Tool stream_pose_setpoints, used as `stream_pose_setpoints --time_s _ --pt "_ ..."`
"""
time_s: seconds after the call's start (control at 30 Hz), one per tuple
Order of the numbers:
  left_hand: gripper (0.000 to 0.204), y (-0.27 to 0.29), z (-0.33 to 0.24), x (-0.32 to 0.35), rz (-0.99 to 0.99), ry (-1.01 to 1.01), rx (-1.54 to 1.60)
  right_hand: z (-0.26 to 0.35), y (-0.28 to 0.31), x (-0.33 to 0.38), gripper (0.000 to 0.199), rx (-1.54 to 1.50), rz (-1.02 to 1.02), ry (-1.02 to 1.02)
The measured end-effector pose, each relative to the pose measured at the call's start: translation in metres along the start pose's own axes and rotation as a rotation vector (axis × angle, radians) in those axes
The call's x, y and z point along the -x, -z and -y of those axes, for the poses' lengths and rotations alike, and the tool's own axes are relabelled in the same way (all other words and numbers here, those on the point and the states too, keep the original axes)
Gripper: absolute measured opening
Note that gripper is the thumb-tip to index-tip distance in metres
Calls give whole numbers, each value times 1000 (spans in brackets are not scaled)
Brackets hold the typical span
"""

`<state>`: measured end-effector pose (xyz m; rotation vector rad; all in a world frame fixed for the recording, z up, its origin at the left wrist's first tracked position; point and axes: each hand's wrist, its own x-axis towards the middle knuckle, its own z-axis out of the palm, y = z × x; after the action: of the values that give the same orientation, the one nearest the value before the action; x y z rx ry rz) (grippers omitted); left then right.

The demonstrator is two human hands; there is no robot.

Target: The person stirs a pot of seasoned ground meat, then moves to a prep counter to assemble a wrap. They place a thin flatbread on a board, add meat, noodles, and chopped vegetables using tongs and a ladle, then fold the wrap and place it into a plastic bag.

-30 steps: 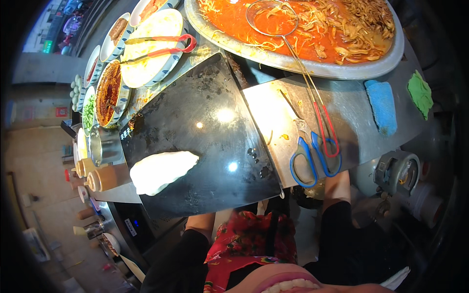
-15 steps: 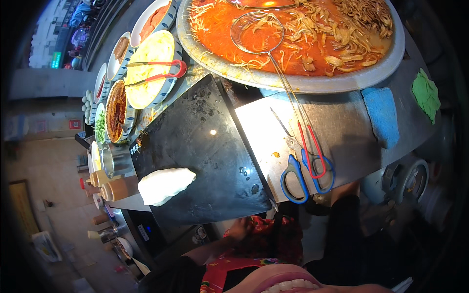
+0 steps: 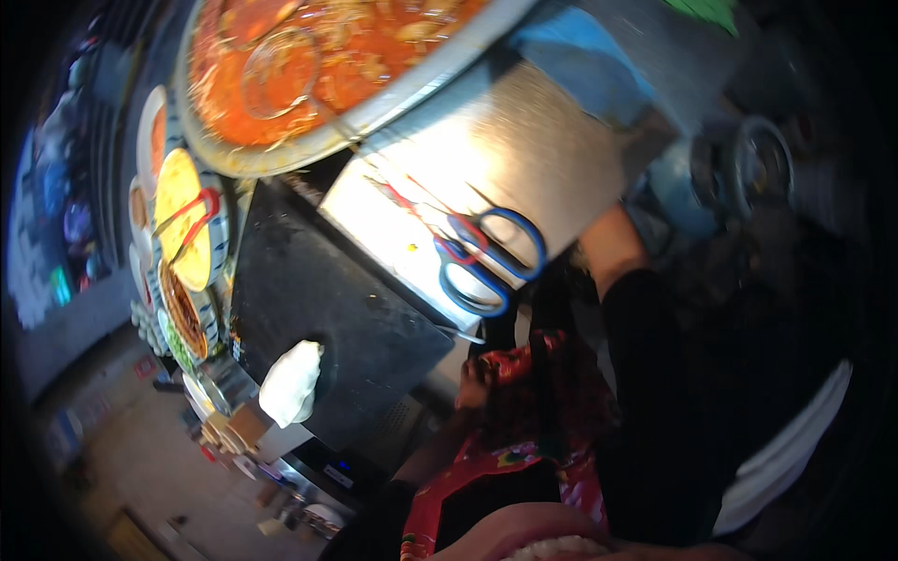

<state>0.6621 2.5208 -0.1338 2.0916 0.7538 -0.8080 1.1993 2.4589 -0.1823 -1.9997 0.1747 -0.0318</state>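
Observation:
My left hand (image 3: pixel 474 385) is low by the red patterned apron (image 3: pixel 505 458), near the front corner of a black flat plate (image 3: pixel 327 309); its fingers are dark and blurred. My right hand (image 3: pixel 606 238) reaches to the front edge of the metal counter (image 3: pixel 561 131), where its fingers are hidden below the edge. Closest to it lie scissors (image 3: pixel 510 224) with blue handles. Across them rests the red handle of a wire strainer (image 3: pixel 281 73), its basket in a big pan (image 3: pixel 412 103) of red broth. A white lump (image 3: pixel 293 383), perhaps dough, sits on the black plate's left corner.
Along the left stand a bowl of yellow food (image 3: pixel 182 215) with red-handled tongs (image 3: pixel 201 220), a bowl of brown sauce (image 3: pixel 182 304) and a metal container (image 3: pixel 224 381). A blue cloth (image 3: pixel 589 70) and a green cloth (image 3: pixel 706 11) lie on the counter's right.
The view has turned and shifted, so the pan, counter and scissors sit further left and higher. More of my right forearm shows. The strainer and scissors keep their places on the counter.

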Motion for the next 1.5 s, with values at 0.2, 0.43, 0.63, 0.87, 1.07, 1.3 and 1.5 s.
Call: stream_pose_setpoints --time_s 0.2,0.43,0.63,0.87,1.07,1.3,1.5 --pt "54 28 14 7 19 -124 -34 35 24 53 25 -627 -68 -456" --pt "46 88 -47 8 134 -61 103 -7 116 33 39 322 -197 69" --pt "37 128 -132 -4 246 -296 -114 13 146 27 42 655 430 16" --pt "66 170 -259 29 -110 -463 145 124 192 123 46 442 929 193" --pt "82 192 -267 42 -117 -459 156 90 174 140 32 -27 726 12" --pt "69 184 -224 90 -19 -184 400 -17 141 20 54 481 253 -668" --pt "63 166 -209 110 53 -60 386 -4 155 -30 67 426 103 -542"
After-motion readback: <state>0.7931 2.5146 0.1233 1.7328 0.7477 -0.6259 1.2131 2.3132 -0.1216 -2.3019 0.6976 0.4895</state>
